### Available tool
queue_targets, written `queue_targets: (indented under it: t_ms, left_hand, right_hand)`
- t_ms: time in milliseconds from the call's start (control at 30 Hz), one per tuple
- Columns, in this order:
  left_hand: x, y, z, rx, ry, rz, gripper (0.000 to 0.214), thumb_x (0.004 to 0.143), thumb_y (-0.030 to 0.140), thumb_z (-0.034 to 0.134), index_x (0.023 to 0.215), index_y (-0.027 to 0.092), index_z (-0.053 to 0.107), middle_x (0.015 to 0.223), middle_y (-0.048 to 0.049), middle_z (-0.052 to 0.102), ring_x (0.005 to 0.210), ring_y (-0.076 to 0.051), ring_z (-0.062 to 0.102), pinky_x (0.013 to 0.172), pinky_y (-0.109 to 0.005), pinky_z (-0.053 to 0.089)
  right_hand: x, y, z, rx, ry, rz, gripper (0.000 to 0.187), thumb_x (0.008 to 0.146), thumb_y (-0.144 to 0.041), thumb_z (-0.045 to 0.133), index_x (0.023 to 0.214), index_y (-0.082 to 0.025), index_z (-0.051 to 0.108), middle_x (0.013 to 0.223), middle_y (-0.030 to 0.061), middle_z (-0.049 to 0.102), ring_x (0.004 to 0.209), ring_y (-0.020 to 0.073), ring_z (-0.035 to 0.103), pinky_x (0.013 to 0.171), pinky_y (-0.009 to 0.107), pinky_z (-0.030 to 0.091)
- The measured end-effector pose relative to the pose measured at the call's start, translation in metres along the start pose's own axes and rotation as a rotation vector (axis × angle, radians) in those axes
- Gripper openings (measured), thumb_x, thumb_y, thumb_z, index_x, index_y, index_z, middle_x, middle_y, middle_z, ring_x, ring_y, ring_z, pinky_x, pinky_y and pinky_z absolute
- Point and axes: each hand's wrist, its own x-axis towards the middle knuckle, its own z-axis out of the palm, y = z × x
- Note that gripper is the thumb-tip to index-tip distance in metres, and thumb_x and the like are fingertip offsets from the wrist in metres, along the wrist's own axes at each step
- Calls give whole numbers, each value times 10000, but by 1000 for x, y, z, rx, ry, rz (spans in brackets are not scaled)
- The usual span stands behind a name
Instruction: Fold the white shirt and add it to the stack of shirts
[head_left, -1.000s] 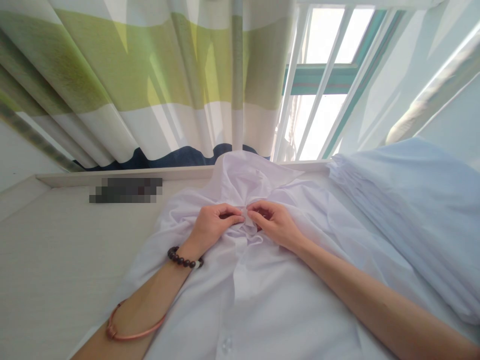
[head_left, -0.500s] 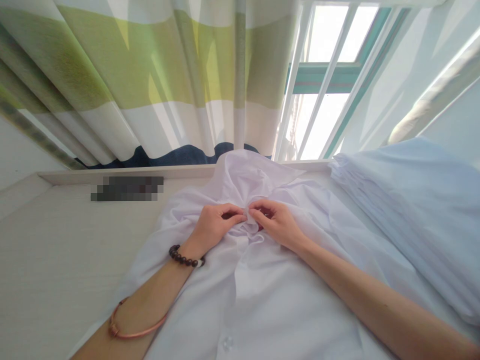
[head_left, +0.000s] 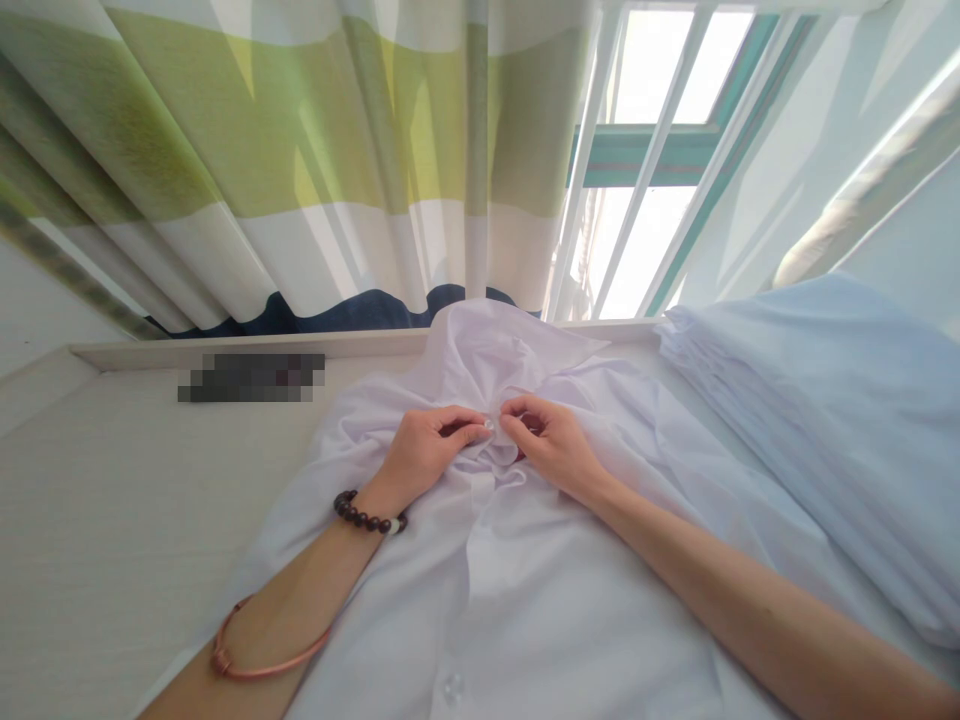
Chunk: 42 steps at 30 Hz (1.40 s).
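A white button-up shirt (head_left: 525,590) lies spread on a pale wooden table (head_left: 112,520), its collar toward the window. My left hand (head_left: 424,450) and my right hand (head_left: 551,440) meet near the collar. Both pinch the shirt's front edges together around a small clear button (head_left: 489,425), fingertips nearly touching. A dark bead bracelet (head_left: 367,518) circles my left wrist, and a copper bangle (head_left: 259,655) sits further up that forearm. Another clear button (head_left: 452,685) shows lower on the placket.
A tall stack of folded white cloth (head_left: 817,420) stands at the right. A green, white and navy striped curtain (head_left: 300,170) hangs behind the table's raised back edge (head_left: 247,348). A barred window (head_left: 645,150) is at the upper right.
My fingertips have shifted slightly upward on the fabric near the collar, and the small button now shows between them. The shirt and arms lie otherwise as before.
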Motion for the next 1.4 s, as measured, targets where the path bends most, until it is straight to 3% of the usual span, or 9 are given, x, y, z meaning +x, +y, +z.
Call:
queue_targets:
  t_ms: [400,900,1400]
  left_hand:
    - [1,-3,-1,-60,-32,8,138,760,318,697,820,217,769,805,20,766,749,-158,684,691,-213,512]
    - [1,-3,-1,-35,-63,14,183,785,353,670,845,207,763,855,7,766,789,-170,683,742,-229,519]
    - [-2,-1,-1,52,-64,99,212,838,357,619,911,204,746,922,-14,760,828,-174,683,769,-240,525]
  right_hand:
    - [0,0,0,18,-49,0,111,772,-286,605,798,-179,620,724,-8,615,569,96,509,513,209,427]
    - [-1,1,-1,151,-82,96,116,749,-290,611,811,-192,619,695,-26,606,542,104,564,536,225,500]
    - [2,-3,-7,172,-128,181,161,735,-195,513,802,-219,657,529,-61,597,513,115,598,580,227,521]
